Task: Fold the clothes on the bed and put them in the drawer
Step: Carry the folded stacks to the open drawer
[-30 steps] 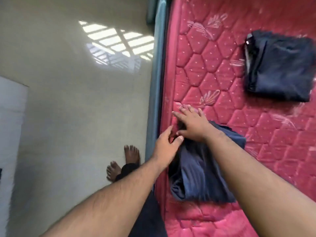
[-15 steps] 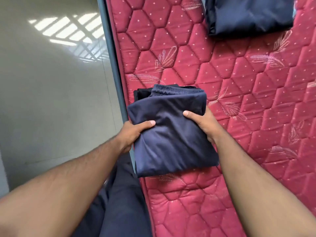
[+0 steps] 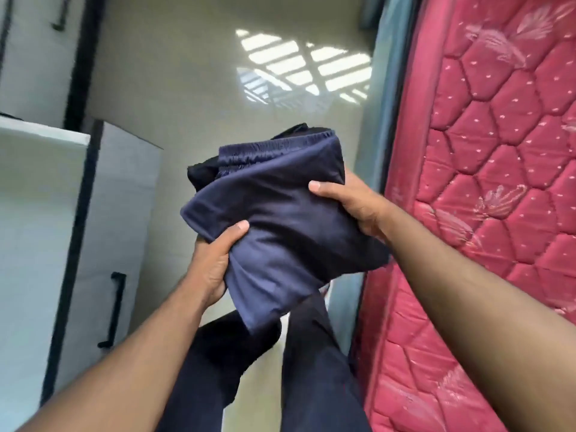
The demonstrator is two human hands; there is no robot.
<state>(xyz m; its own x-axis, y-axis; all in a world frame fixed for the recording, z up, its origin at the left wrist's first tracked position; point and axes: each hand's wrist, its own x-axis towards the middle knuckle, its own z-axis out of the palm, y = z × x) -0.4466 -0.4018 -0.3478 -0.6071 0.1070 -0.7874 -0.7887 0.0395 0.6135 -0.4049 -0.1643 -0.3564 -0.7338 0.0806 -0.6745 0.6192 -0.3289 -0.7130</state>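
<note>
Over floor — hands [image 3: 280,232] gripping folded clothes [image 3: 280,219]

Open floor [image 3: 193,88] lies ahead, hemmed by white cabinet [image 3: 46,219] left and mattress [image 3: 498,182] right.

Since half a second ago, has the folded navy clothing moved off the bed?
Yes. The folded navy clothing, held by the left hand and right hand, has left the red mattress and is now over the floor, leftward.

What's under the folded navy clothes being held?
Below the navy clothes: the person's dark trousers and the floor. The fingers of both hands underneath are hidden.
</note>
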